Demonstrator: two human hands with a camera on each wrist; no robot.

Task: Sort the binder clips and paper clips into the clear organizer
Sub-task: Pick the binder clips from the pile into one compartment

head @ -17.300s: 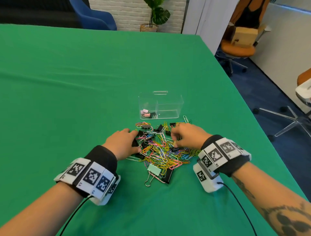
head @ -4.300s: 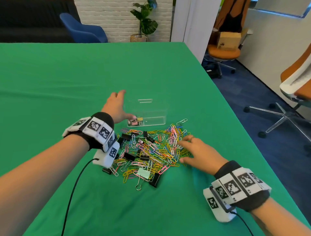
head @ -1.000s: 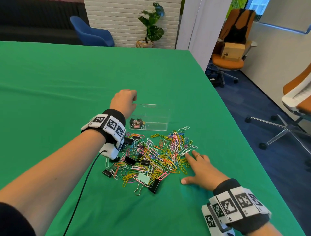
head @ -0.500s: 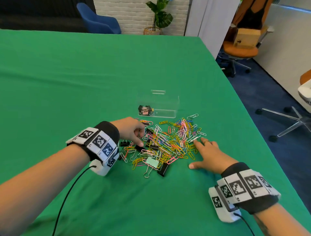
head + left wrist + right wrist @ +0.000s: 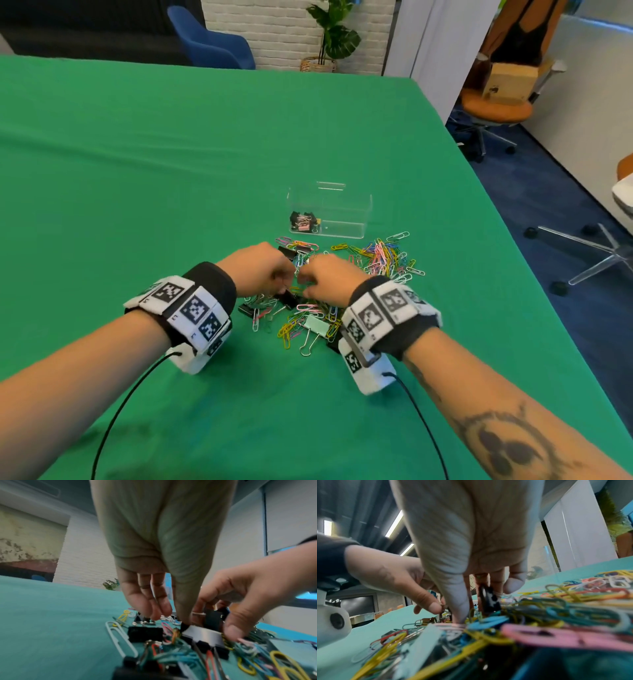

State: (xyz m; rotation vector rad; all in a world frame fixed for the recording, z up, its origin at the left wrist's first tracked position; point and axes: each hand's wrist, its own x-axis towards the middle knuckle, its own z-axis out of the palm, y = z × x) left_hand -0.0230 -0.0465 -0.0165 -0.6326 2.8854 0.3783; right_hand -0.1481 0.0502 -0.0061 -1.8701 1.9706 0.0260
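Left hand was down over the near-left part of the pile, fingers curled, thumb and fingertips pinching at a black binder clip lying among the paper clips; the left wrist view showed the thumb tip touching the clip's top edge. Whether the clip was fully gripped could not be told.

Right hand was just beside the left, nearly touching it, fingers curled downward. In the left wrist view it held a second black clip between thumb and fingers, with the thumb tip pressed into the pile at the first clip's right end. The right wrist view showed the same black clip upright between the fingers.

The pile of coloured paper clips lay on the green worktop, spread from under both hands toward the right and far side. A mint binder clip lay at the near edge of the pile, wire handles pointing toward the person. Another black binder clip lay at the near-left edge.

The organizer stood upright just beyond the pile, apart from both hands. Its left compartment held a small cluster of binder clips; the right compartment's contents could not be made out.

Both wrists wore marker bands with cabled cameras.
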